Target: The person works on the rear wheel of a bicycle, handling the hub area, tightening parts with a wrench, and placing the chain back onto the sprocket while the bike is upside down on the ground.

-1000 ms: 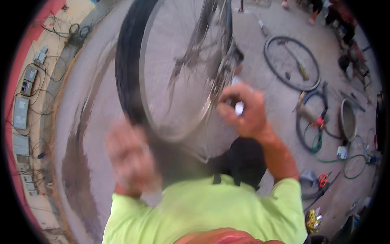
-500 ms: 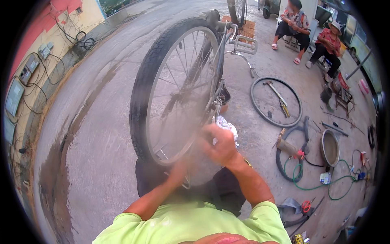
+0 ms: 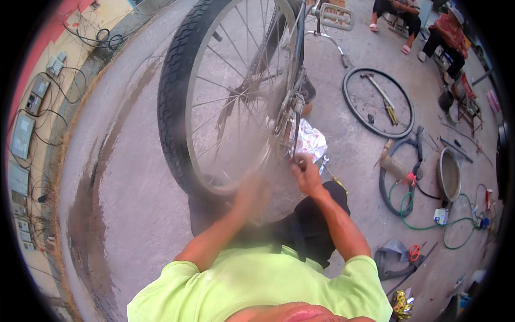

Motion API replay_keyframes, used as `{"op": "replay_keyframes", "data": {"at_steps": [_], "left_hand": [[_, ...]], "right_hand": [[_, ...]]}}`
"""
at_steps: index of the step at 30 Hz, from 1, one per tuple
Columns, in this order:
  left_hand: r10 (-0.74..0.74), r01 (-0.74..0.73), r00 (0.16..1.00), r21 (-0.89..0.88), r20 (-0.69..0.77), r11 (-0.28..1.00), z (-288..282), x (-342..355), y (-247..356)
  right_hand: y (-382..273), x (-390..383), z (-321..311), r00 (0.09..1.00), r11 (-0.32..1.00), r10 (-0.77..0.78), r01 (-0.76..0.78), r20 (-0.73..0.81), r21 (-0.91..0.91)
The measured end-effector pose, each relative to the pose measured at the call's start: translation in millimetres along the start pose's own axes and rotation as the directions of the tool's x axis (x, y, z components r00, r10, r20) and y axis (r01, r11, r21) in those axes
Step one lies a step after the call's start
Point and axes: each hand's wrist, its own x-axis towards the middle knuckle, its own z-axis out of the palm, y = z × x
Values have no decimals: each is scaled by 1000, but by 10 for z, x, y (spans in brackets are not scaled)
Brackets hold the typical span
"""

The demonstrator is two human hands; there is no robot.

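A bicycle wheel (image 3: 174, 115) with a black knobbly tyre and thin spokes stands before me, fitted in its frame. A pedal (image 3: 337, 17) sticks out at the upper right. My right hand (image 3: 307, 176) has its fingers pinched together by the metal parts at the near right side of the wheel; what lies between them is hidden. Beside the rim's near edge, my left hand (image 3: 252, 194) is smeared and its fingers are unclear. Just beyond my right hand lies a crumpled white plastic bag (image 3: 311, 139), with a wrench (image 3: 323, 165) close by.
To the right, a bare bicycle tyre (image 3: 347, 110) rings a hammer (image 3: 378, 88). Nearer are an inner tube (image 3: 385, 188), a metal basin (image 3: 441, 174), a green hose (image 3: 416, 227) and red-handled scissors (image 3: 414, 252). Two people sit at the upper right; meter boxes (image 3: 22, 134) line the left wall.
The view has tilted, so the wheel stands higher in it. My right hand has come lower relative to the white bag, uncovering it, and its fingers now show pinched. The left hand stays near the rim.
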Motion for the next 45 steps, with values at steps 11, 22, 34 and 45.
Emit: {"op": "replay_keyframes", "data": {"at_steps": [11, 22, 34, 45], "left_hand": [[-300, 251, 950, -363, -84, 898, 324, -163, 579], [-320, 268, 936, -290, -147, 919, 128, -247, 482], [-108, 115, 992, -124, 60, 986, 105, -134, 475], [-211, 195, 977, -263, -33, 945, 168, -185, 500]], "right_hand": [[210, 2563, -1210, 967, 837, -205, 94, -150, -538], [-2429, 1352, -855, 876, 826, -477, 475, -71, 303], [-472, 361, -215, 686, 691, -714, 657, -142, -300], [-341, 718, -37, 998, 993, -66, 64, 20, 99]]}}
